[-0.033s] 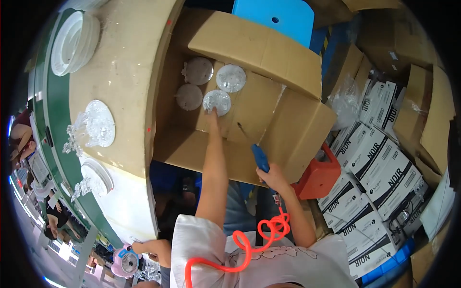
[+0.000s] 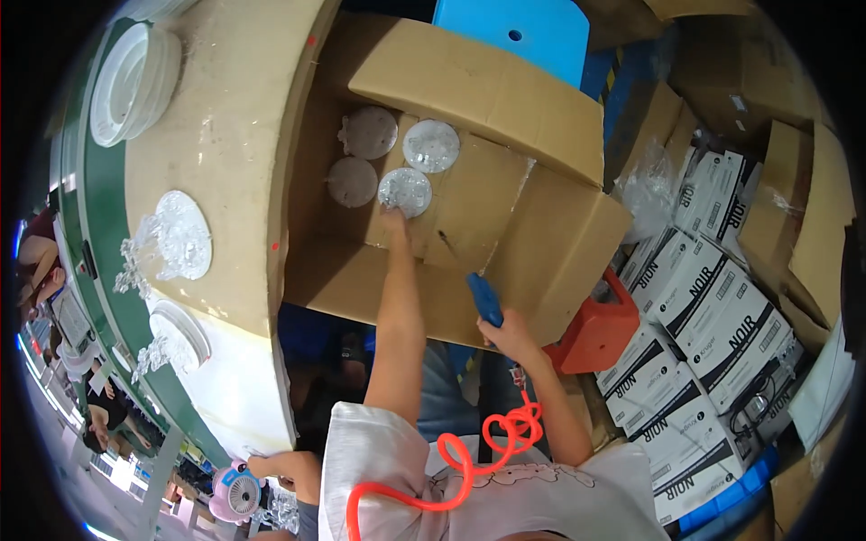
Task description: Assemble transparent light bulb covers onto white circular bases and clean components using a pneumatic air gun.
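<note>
My left hand reaches down into an open cardboard box, its fingers closed at the near rim of a round, clear-topped disc. Beside that piece lie a similar shiny disc and two duller ones, one disc farther back and another disc at the left. Over the box's near edge, my right hand is wrapped round a blue air blow gun. Its thin nozzle points toward the discs, and a red coiled hose runs from its handle across my lap.
On the worktable at left stand stacked white round trays and clusters of clear plastic pieces. A red plastic stool and stacked printed cartons are at right. A blue stool stands beyond the box. Other people sit far left.
</note>
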`<state>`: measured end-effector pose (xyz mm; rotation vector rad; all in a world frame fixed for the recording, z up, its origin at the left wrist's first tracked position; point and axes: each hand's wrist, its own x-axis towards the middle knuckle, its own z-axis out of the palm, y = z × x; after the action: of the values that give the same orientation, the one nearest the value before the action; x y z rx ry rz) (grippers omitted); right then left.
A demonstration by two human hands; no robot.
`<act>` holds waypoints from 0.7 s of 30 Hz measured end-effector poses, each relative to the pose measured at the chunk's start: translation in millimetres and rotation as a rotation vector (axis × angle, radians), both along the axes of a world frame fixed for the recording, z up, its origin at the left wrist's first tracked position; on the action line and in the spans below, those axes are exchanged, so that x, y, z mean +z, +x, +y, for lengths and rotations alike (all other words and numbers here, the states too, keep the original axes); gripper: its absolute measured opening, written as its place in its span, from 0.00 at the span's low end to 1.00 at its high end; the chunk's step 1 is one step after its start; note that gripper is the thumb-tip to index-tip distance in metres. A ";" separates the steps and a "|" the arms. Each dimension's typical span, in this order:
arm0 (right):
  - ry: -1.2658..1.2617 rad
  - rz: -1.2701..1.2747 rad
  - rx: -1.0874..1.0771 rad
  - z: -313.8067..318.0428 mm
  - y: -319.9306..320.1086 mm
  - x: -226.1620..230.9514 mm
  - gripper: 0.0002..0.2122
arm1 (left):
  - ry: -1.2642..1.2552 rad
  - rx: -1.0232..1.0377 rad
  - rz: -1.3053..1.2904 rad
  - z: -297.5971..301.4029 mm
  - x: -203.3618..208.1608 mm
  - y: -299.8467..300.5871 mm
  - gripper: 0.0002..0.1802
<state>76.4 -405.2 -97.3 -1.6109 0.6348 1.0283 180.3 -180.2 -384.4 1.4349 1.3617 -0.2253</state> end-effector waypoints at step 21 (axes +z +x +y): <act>-0.096 -0.117 0.327 -15.2 14.8 42.0 0.12 | 0.318 -0.819 -0.271 2.9 153.5 -26.8 0.20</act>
<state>91.2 -420.4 -55.3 -1.8861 0.3522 1.1413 153.5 -177.3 -230.8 2.1550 0.5447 -0.3314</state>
